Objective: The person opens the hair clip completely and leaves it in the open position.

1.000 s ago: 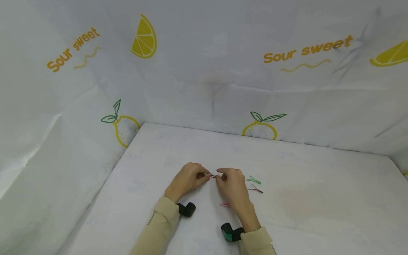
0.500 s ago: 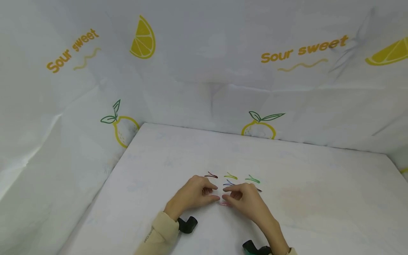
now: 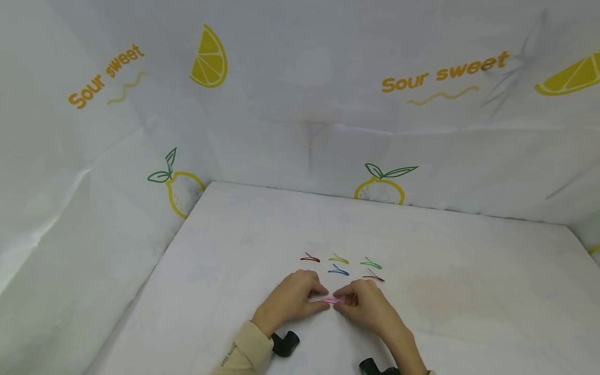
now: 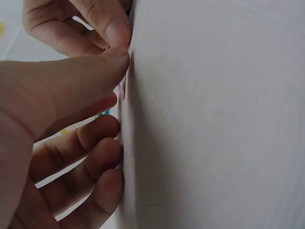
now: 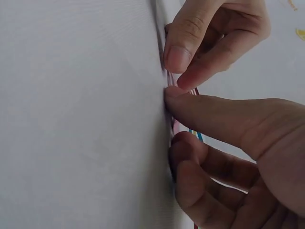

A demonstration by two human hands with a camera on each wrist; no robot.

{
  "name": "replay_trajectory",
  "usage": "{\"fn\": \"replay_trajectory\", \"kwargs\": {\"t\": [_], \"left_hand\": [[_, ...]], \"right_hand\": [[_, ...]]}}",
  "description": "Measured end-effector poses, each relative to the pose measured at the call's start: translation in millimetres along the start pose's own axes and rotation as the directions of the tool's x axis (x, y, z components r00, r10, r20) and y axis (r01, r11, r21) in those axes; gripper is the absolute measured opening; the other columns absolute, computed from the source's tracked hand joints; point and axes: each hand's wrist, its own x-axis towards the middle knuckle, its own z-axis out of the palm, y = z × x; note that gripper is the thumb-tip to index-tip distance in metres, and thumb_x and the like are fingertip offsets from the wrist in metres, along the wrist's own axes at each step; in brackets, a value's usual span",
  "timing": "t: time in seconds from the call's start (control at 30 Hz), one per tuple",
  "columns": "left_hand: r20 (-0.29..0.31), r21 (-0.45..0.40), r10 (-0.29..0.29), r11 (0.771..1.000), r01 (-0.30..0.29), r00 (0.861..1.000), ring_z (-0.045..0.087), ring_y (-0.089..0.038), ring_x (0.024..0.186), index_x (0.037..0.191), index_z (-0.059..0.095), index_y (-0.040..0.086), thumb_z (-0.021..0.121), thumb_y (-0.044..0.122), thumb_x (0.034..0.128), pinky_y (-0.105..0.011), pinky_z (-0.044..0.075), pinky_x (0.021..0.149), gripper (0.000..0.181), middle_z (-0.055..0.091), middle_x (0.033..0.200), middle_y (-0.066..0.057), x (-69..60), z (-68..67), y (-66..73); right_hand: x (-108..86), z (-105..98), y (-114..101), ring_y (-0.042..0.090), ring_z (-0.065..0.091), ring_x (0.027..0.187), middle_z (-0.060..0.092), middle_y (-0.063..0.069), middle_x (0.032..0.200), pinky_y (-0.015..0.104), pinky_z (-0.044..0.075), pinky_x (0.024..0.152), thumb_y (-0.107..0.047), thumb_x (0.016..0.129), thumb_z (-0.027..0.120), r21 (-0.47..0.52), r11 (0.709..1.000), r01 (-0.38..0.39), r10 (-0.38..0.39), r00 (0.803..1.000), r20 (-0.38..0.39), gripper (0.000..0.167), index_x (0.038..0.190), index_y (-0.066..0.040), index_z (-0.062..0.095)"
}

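Note:
A pink hair clip (image 3: 332,300) lies flat on the white table, its ends between the two hands. My left hand (image 3: 296,296) has thumb and index finger around its left end. At the right end, my right hand (image 3: 366,303) does the same, fingertips close to the other hand's. Both wrist views show the hands low against the tabletop; a bit of the pink hair clip (image 4: 122,89) shows past the left thumb. Fingers hide most of it there. Beyond the hands lie a blue hair clip (image 3: 338,270) and a dark hair clip (image 3: 374,276), both spread open.
Farther back on the white table (image 3: 469,271), a dark red hair clip (image 3: 310,258), a yellow hair clip (image 3: 338,259) and a green hair clip (image 3: 371,263) form a row. A white lemon-print sheet (image 3: 290,94) rises behind the table and along its left.
Both hands have left the dark red clip, which now lies on the table, and come toward the body to the pink clip. The yellow and blue clips are uncovered.

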Motion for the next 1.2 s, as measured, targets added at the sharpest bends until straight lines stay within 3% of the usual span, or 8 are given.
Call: {"fn": "replay_trajectory", "kwargs": {"t": [0.17,0.33,0.43,0.57,0.73,0.87,1.0,1.2], "left_hand": [[-0.001,0.011,0.018,1.000,-0.018,1.000,0.052,0.001,0.073,0.102,0.083,0.013,0.082,0.022,0.0877,-0.010,0.039,0.066,0.017,0.070,0.085,0.005,2.3,4.1,0.4],[-0.049,0.024,0.038,0.999,-0.037,0.998,0.056,0.000,0.074,0.098,0.083,0.014,0.079,0.021,0.0904,-0.011,0.043,0.068,0.011,0.073,0.085,0.004,2.7,6.3,1.7],[-0.079,0.054,0.057,0.997,-0.053,0.995,0.065,-0.001,0.079,0.099,0.083,0.014,0.076,0.022,0.0930,-0.013,0.050,0.074,0.012,0.078,0.089,0.005,2.9,5.7,2.7],[-0.117,0.067,0.092,0.994,-0.084,0.989,0.074,-0.004,0.089,0.103,0.082,0.013,0.073,0.024,0.0952,-0.016,0.055,0.082,0.016,0.081,0.096,0.005,3.4,1.9,3.0],[-0.165,0.055,0.145,0.989,-0.137,0.976,0.074,-0.005,0.088,0.104,0.082,0.012,0.073,0.020,0.0950,-0.015,0.056,0.080,0.015,0.081,0.096,0.004,3.7,-5.6,0.0],[-0.191,0.054,0.183,0.983,-0.176,0.964,0.074,-0.006,0.087,0.105,0.082,0.009,0.074,0.017,0.0939,-0.015,0.056,0.079,0.015,0.081,0.095,0.002,4.8,-14.0,-1.7],[-0.217,0.005,0.189,0.981,-0.193,0.958,0.073,-0.006,0.086,0.105,0.081,0.008,0.074,0.016,0.0939,-0.015,0.056,0.080,0.016,0.081,0.096,0.001,7.0,-22.9,-2.1],[-0.266,-0.104,0.144,0.979,-0.177,0.953,0.070,-0.004,0.080,0.107,0.081,0.007,0.072,0.016,0.0954,-0.013,0.055,0.075,0.017,0.081,0.096,-0.002,9.2,-33.9,-2.0]], "right_hand": [[0.2,2,1,-0.008,0.045,0.060,0.064,-0.008,0.065,0.017,0.043,0.054,-0.006,0.084,0.081,-0.016,0.999,0.052,-0.052,0.998,-0.032,0.005,0.089,-0.005,0.081],[0.9,5,4,-0.008,0.044,0.059,0.061,-0.012,0.063,0.016,0.042,0.054,-0.012,0.089,0.078,-0.031,0.995,0.098,-0.099,0.993,-0.056,0.003,0.087,-0.011,0.081],[1.1,7,6,-0.007,0.043,0.059,0.058,-0.013,0.063,0.016,0.042,0.054,-0.015,0.091,0.077,-0.041,0.992,0.116,-0.119,0.990,-0.079,0.006,0.088,-0.014,0.081],[0.7,7,6,-0.008,0.047,0.061,0.063,-0.012,0.067,0.016,0.046,0.056,-0.016,0.092,0.076,-0.029,0.991,0.134,-0.137,0.981,-0.138,0.008,0.094,-0.011,0.082],[1.0,4,5,-0.007,0.057,0.065,0.074,-0.003,0.077,0.019,0.054,0.059,-0.013,0.091,0.077,0.062,0.985,0.160,-0.146,0.972,-0.184,0.016,0.104,-0.003,0.081],[4.3,3,4,-0.007,0.057,0.065,0.077,0.000,0.080,0.020,0.054,0.058,-0.010,0.089,0.078,0.081,0.979,0.189,-0.167,0.961,-0.219,0.021,0.108,0.000,0.079],[9.5,1,0,-0.005,0.061,0.068,0.080,0.005,0.090,0.020,0.056,0.059,-0.011,0.089,0.079,0.109,0.974,0.199,-0.166,0.953,-0.256,0.021,0.109,-0.002,0.080],[15.9,-5,-10,-0.001,0.062,0.063,0.079,0.012,0.089,0.022,0.057,0.058,-0.008,0.091,0.076,0.241,0.951,0.192,-0.128,0.958,-0.258,0.024,0.113,0.002,0.077]]}}
